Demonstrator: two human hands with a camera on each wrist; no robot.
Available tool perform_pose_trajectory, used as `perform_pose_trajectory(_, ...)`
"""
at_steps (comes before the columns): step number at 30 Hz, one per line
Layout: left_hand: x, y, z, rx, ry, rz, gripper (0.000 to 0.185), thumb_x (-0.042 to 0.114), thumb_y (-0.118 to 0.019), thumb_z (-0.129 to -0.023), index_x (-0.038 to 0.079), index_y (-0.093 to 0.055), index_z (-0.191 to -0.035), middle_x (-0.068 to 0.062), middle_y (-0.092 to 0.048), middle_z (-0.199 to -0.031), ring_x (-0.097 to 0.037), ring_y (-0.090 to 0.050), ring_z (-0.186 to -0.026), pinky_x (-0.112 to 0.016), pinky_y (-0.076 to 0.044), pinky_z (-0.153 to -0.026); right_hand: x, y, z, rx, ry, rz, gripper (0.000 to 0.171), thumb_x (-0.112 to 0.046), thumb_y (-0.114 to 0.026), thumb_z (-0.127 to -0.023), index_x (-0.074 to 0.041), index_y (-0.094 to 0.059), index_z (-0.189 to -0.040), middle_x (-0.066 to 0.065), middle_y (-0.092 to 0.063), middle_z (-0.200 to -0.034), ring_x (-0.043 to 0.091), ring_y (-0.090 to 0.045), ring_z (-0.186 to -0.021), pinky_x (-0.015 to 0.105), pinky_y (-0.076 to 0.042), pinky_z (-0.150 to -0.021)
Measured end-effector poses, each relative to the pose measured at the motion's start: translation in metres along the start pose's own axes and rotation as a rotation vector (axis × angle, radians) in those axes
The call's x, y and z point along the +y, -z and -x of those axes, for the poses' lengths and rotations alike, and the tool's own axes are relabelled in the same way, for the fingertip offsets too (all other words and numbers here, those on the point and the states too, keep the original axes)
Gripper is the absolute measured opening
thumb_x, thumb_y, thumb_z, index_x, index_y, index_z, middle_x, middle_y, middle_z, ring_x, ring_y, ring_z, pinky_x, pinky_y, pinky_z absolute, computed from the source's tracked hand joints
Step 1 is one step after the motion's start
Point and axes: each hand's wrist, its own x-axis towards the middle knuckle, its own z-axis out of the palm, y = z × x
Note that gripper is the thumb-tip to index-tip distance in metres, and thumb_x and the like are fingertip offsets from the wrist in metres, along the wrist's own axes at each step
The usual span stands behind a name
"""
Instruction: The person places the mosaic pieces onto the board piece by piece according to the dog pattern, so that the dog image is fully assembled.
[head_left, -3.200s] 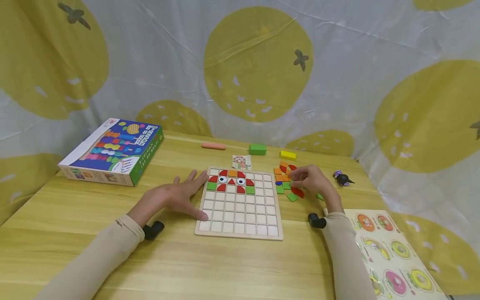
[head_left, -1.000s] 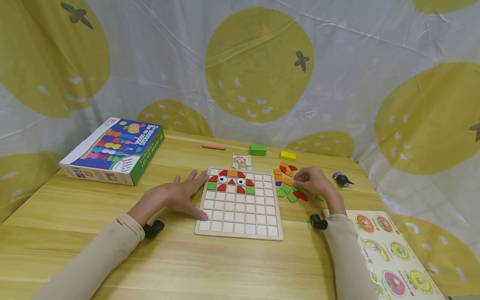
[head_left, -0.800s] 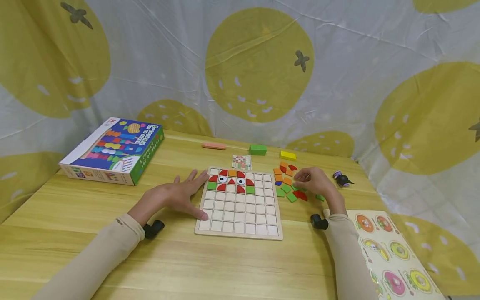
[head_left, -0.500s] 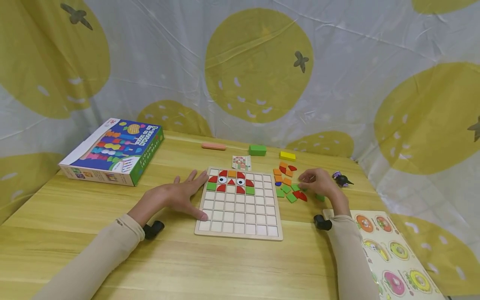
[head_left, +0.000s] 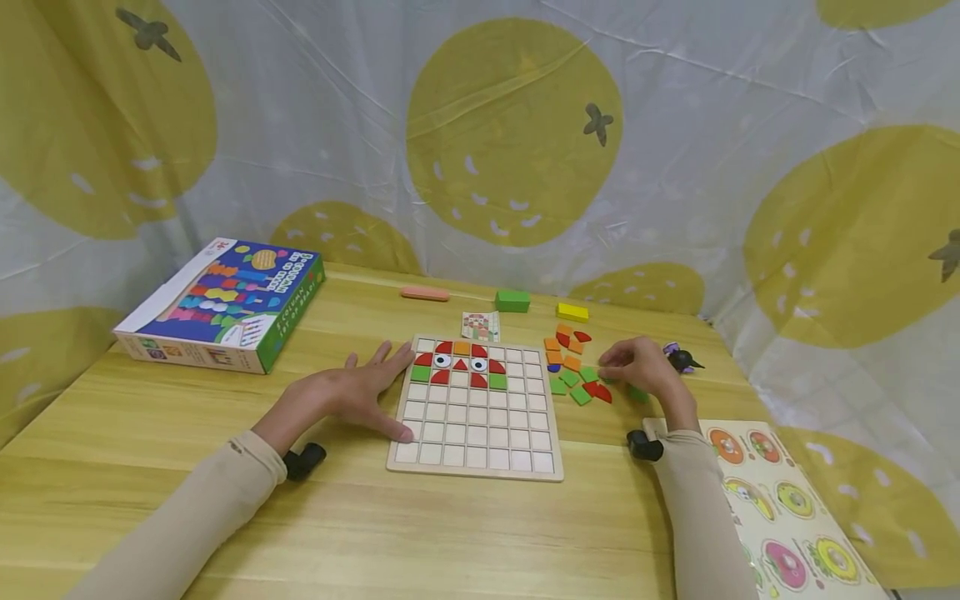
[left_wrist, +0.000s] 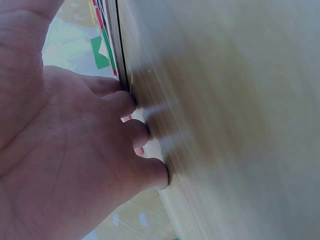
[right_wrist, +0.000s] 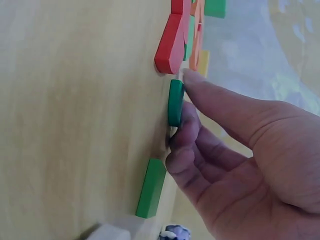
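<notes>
A pale wooden grid board (head_left: pixel 477 435) lies flat in the head view. Red, orange and green tiles with two eye pieces (head_left: pixel 478 365) form a face in its upper rows. My left hand (head_left: pixel 356 395) rests at the board's left edge, fingers spread and thumb on the lower left corner. Right of the board is a loose cluster of orange tiles (head_left: pixel 572 363), green tiles (head_left: pixel 581 395) and red curved pieces (head_left: pixel 603 393). There my right hand (head_left: pixel 647 368) pinches a dark green piece (right_wrist: pixel 175 103) low at the table between thumb and curled fingers.
A picture card (head_left: pixel 480 326) lies behind the board. Farther back are a pink stick (head_left: pixel 425 293), a green block (head_left: pixel 512 301) and a yellow block (head_left: pixel 572 312). A toy box (head_left: pixel 225 304) is left; a small black toy (head_left: pixel 681 360) and fruit puzzle (head_left: pixel 783 500) are right.
My right hand has moved slightly right from over the orange and green tiles, uncovering more of them. My left hand stays on the board, and the tiles on the board look the same.
</notes>
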Motion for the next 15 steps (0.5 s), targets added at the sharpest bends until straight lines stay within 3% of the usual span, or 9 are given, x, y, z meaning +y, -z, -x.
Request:
perform_pose_trajectory(6,-0.0006,-0.0005,0.0001,0.003,-0.007,-0.002,0.133,0.063,-0.085,-0.085,0.005,-0.005,-0.174,-0.023,0.002,-0.18,-0.045,0.01,-0.165,-0.073,0.005,-0.127,-0.0013,0.0067,0.0049,-0.027,0.05,-0.007,0.015,-0.008,-0.079,-0.099,0.002,-0.081,-0.11,0.014,-0.08,-0.102,0.027,-0.072,-0.09,0.039,-0.058,-0.082)
perform_pose_trajectory(10,-0.0006,-0.0004,0.0001,0.006,-0.009,-0.004,0.132,0.063,-0.086,-0.085,0.005,-0.006,-0.173,-0.023,0.001,-0.18,-0.045,0.01,-0.165,-0.074,0.005,-0.127,0.0007,0.0083,0.0049,-0.118,0.079,-0.073,0.016,-0.006,-0.085,-0.093,0.001,-0.082,-0.106,0.012,-0.079,-0.097,0.021,-0.063,-0.079,0.029,-0.05,-0.071)
perform_pose_trajectory(15,-0.0008,-0.0005,-0.0002,0.006,-0.011,-0.008,0.132,0.062,-0.086,-0.085,0.005,-0.006,-0.173,-0.023,0.001,-0.18,-0.046,0.009,-0.165,-0.074,0.005,-0.127,0.0003,0.0102,0.0067,-0.228,0.064,-0.117,0.02,-0.007,-0.091,-0.087,0.003,-0.082,-0.102,0.008,-0.074,-0.087,0.016,-0.053,-0.071,0.025,-0.045,-0.064)
